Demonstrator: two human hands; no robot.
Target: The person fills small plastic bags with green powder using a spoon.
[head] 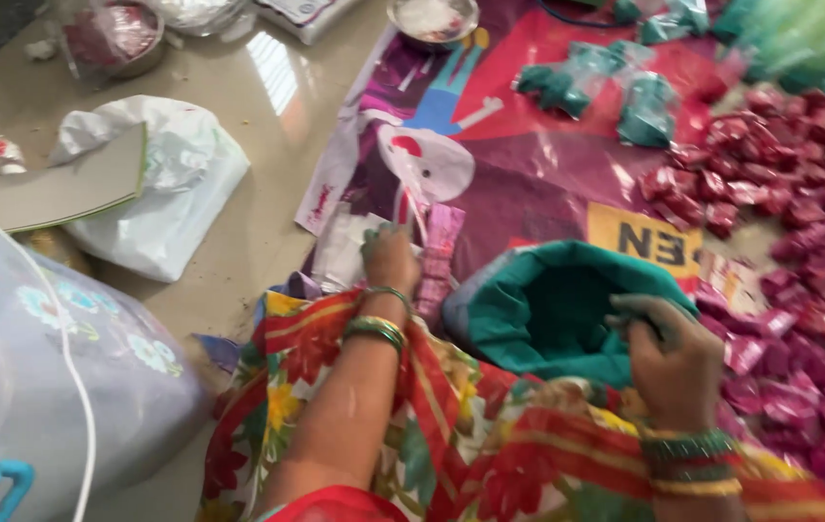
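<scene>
Head view, only one available, motion-blurred throughout.

Left hand (389,256) is stretched forward over the near edge of the printed mat (529,174), fingers curled down onto a pink sachet strip (439,256) and some pale wrappers (340,249) beside it. Contact is seen, but whether the strip is actually pinched cannot be told. Forearm is extended straight, wrist slightly dropped, green bangles at the wrist.

Right hand (674,362) is held at the right rim of a teal cloth bag (553,309), fingers bent and closed on the rim fabric, so the bag mouth is kept open. Wrist is cocked, back of the hand faces the camera, stacked bangles below it.

The bag sits on the lap, at the near edge of the mat, between the two hands.

Handling, judged: the strip is thin foil or plastic film, very light, floppy, somewhat slick; best taken by an end or edge with a fingertip pinch. The bag is soft, collapses if released; rim is the sensible grip point.

A large heap of pink sachets (799,213) is spread along the right edge of the mat, well within right-hand reach. Teal packets (596,87) lie toward the far edge. A steel bowl (432,19) is set at the far left corner of the mat. On the bare floor, left: white plastic bag (176,193) with a grey board (55,188) on it.
</scene>
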